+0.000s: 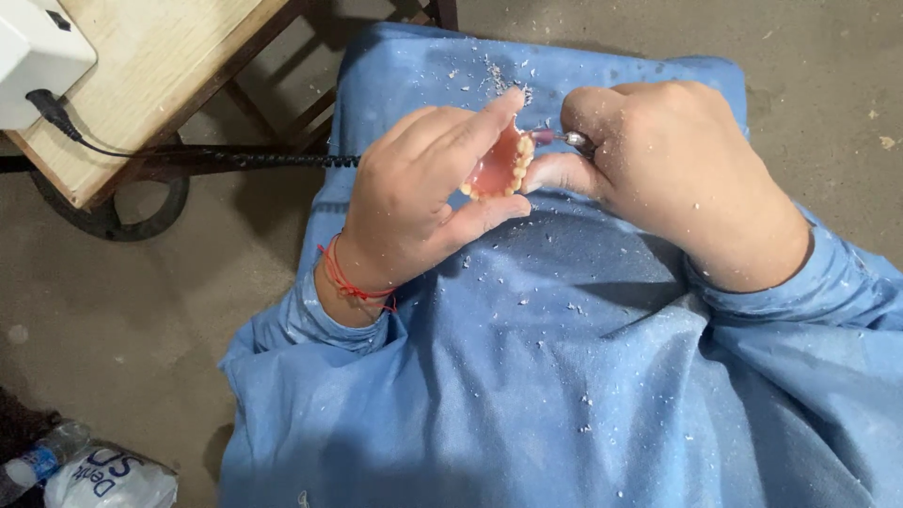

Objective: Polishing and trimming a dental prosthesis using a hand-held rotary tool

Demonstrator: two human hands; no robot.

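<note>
The left hand (423,193) pinches a pink denture (499,167) between thumb and fingers, just above the lap. The right hand (673,174) is closed around a small grinding tool (555,138), its tip touching the denture's rim. White shavings dust the blue gown (527,357) below, so trimming looks well underway, not finished. Beyond the left hand, a coiled cord (235,158) runs to a wooden table (141,75).

Two hands: a left (419,193) and a right (673,179), with one pink denture (499,165) and one metal-tipped rotary tool (564,138) between them. One red string bracelet (350,282), one blue gown (527,376), one black coiled cord (254,160). One wooden surface (150,75) bearing one white box (33,56); on the floor, one plastic bottle (42,459) and one white bag (113,480).
</note>
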